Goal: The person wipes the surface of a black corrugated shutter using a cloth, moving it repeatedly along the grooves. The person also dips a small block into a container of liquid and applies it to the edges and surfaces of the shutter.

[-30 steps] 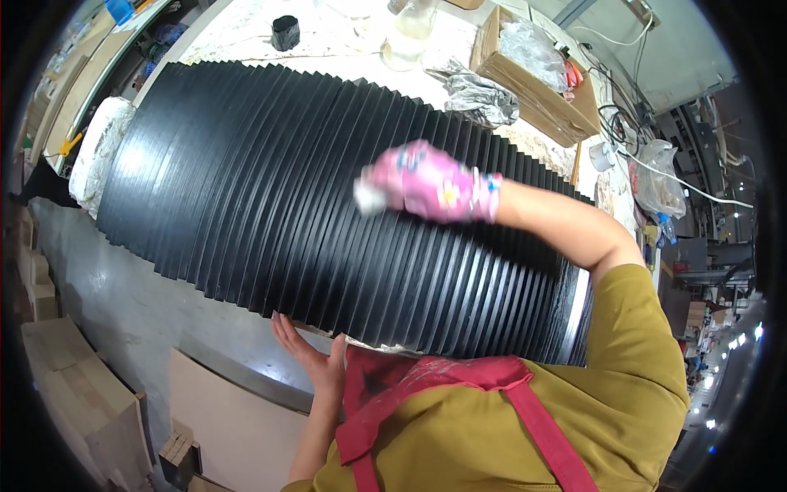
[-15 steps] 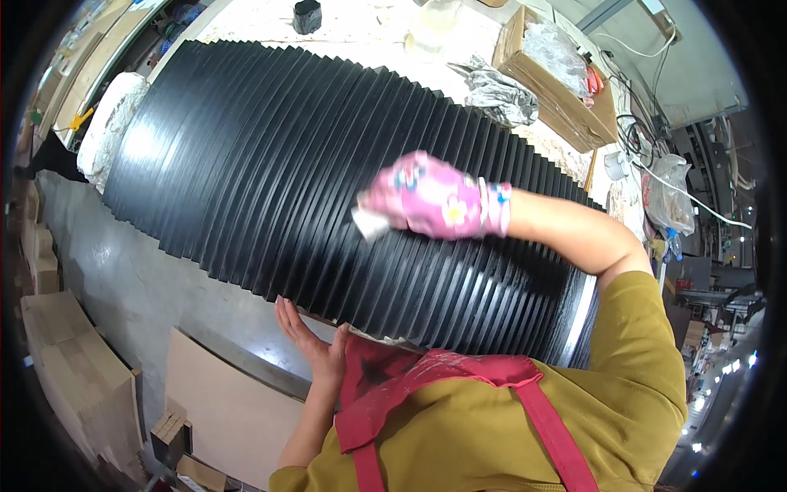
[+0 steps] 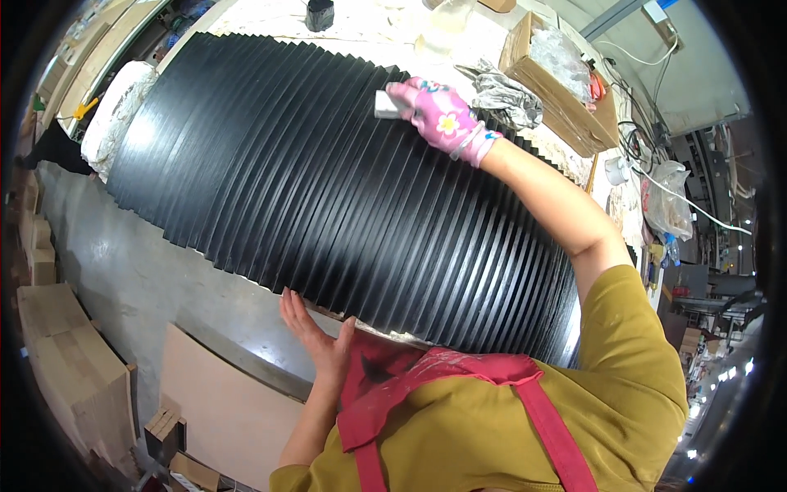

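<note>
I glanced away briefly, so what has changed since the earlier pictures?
The gloved right hand has moved from the middle of the black strips to near their far edge, carrying the white block along. Nothing was let go or newly picked up. The bare left hand stays at the near edge.

White block (image 3: 384, 105) partly covered by gloved right hand (image 3: 438, 115), clear container (image 3: 443, 31) cut by top edge, background clutter (image 3: 693, 339) blurred

Your right-hand glove (image 3: 438, 109) is pink with blue touches and a white, yellow-centred flower (image 3: 448, 124), your block (image 3: 387, 105) white, the long strips (image 3: 295, 176) black, your apron (image 3: 459, 367) red with whitish smears.
</note>
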`<state>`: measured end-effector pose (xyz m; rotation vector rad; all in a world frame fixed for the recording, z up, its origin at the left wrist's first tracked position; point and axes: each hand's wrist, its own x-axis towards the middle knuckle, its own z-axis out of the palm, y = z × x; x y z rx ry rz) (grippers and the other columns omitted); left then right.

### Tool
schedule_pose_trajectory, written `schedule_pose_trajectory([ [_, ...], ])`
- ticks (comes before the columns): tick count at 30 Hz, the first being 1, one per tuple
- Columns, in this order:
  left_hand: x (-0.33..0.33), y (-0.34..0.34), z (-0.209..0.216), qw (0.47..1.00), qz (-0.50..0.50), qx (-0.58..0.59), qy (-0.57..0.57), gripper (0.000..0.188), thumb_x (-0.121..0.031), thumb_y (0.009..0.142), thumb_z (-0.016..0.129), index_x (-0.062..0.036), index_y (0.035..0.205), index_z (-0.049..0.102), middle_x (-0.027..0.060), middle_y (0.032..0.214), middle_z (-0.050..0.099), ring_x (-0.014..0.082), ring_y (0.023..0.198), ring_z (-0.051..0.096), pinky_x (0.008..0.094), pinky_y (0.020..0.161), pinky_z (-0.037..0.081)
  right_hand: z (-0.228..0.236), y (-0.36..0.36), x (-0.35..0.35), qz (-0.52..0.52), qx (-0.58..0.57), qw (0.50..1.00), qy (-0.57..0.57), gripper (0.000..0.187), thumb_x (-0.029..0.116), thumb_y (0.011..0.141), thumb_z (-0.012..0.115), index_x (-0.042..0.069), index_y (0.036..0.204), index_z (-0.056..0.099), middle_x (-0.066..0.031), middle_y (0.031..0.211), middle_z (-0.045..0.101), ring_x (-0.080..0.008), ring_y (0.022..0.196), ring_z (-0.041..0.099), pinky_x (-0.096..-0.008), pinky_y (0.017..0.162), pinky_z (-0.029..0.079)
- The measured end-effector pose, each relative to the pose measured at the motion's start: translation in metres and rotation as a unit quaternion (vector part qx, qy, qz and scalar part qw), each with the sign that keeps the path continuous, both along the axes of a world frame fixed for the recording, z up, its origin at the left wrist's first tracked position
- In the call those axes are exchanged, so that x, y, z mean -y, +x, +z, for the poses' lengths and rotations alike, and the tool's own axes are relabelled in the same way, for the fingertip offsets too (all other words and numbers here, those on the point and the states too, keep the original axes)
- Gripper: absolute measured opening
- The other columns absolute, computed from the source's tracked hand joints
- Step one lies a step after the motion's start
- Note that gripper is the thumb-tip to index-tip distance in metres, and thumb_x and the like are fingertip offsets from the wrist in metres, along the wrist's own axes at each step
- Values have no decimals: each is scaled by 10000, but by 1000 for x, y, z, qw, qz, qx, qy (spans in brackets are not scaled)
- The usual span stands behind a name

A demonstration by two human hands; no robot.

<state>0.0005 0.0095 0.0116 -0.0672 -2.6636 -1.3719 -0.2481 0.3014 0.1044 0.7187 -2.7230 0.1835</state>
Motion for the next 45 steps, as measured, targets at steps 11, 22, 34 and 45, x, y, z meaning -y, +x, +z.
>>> schedule_pose_trajectory([
  [11, 0, -2, -2, 1000, 20, -5, -9, 948, -308, 681, 736, -1, 1408, 212, 209, 1451, 224, 403, 1347, 167, 500, 1081, 163, 8, 55, 52, 106, 96, 986, -85, 435, 72, 741, 610, 26, 1166, 531, -141, 1011, 592, -263, 871, 621, -351, 739, 526],
  [22, 6, 0, 0, 1000, 10, -6, -13, 962, -239, 650, 764, -10, 1405, 214, 193, 1445, 232, 415, 1331, 169, 512, 1075, 172, -4, 98, 90, -4, 143, 989, -38, 432, 185, 747, 644, 82, 1154, 543, -60, 889, 555, -197, 785, 591, -381, 691, 451],
  [34, 6, -9, 12, 999, -21, -22, -20, 934, -215, 667, 764, 2, 1392, 215, 191, 1431, 250, 436, 1312, 179, 531, 1062, 188, 9, 77, 53, -172, 58, 981, -67, 353, 213, 779, 590, 51, 1090, 548, -138, 933, 551, -292, 854, 585, -412, 737, 462],
  [45, 57, -111, 114, 955, -256, -149, -20, 396, -36, 833, 563, 21, 1218, 494, 181, 1209, 545, 344, 1137, 506, 402, 981, 378, -1, 183, 2, -167, 82, 905, -384, 431, 214, 859, 584, 9, 1228, 498, -172, 1057, 573, -334, 979, 571, -365, 857, 450],
])
